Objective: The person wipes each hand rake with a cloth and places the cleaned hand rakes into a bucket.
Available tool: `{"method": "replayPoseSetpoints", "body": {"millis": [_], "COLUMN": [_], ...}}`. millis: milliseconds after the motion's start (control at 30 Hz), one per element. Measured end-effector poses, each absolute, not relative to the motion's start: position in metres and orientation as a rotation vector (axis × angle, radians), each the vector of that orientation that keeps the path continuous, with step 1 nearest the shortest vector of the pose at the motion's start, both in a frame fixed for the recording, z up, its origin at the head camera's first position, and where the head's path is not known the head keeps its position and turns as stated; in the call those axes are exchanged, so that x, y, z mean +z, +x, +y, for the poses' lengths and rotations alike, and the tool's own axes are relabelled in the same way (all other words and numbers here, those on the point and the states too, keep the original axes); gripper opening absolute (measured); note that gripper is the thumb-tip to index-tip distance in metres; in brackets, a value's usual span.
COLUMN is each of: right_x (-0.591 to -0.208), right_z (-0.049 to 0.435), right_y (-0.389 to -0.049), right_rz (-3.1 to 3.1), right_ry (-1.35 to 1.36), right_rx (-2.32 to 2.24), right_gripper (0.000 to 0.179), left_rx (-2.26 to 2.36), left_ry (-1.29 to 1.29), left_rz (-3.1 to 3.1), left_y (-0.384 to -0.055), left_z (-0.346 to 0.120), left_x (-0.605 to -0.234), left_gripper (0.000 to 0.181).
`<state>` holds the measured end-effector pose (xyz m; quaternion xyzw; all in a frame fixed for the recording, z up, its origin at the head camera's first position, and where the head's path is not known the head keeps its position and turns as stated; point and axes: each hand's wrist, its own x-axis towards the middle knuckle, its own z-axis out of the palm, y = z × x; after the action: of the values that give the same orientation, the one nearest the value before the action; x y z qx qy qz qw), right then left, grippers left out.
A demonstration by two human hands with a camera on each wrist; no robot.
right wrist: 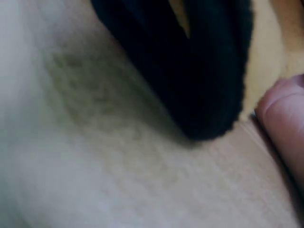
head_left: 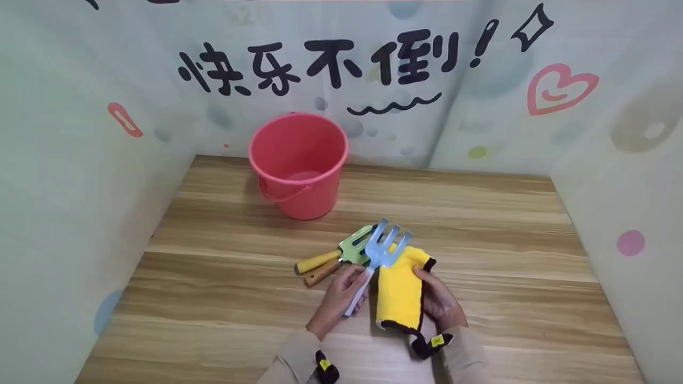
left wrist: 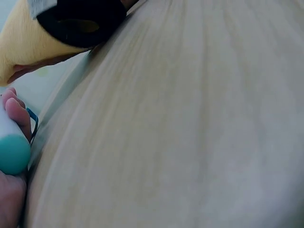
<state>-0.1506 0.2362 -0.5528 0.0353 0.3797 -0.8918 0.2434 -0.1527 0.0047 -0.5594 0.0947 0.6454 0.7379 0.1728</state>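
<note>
My left hand [head_left: 344, 293] grips the pale handle of a blue garden hand fork [head_left: 381, 250], whose tines point up and away. In the left wrist view the teal butt of the handle [left wrist: 13, 153] shows beside the curled fingers. My right hand [head_left: 440, 301] holds the right edge of a yellow cloth piece with black trim [head_left: 400, 293], thumb on its front. The fork's head overlaps the cloth's top left. In the right wrist view the black trim [right wrist: 216, 90] hangs close to the camera. Behind the fork lie a green-headed garden tool [head_left: 355, 245] and a brown wooden handle [head_left: 323, 273].
A red bucket [head_left: 315, 200] stands upright at the back of the wooden table [head_left: 480, 224], its handle hanging down in front. Printed fabric walls [head_left: 395, 128] enclose the table at the back and both sides.
</note>
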Motion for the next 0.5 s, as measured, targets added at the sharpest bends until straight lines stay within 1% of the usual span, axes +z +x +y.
{"method": "replayPoseSetpoints", "body": {"millis": [267,500], "right_x": [-0.5529,-0.5538], "right_z": [0.2364,0.2371], "right_y": [-0.15,-0.1483], "right_rz": [0.961,0.864], "right_ry": [0.132,0.256], "right_rx": [-2.614,-2.864], "right_gripper": [0.015,0.017], "left_rx": [2.085,2.001], "left_ry": [0.28,0.303], "left_rz": [1.776,1.808], "left_y": [-0.1523,-0.1499], "left_z": [0.0051,0.0052], "left_x": [-0.5581,-0.5567], "left_gripper": [0.032,0.035]}}
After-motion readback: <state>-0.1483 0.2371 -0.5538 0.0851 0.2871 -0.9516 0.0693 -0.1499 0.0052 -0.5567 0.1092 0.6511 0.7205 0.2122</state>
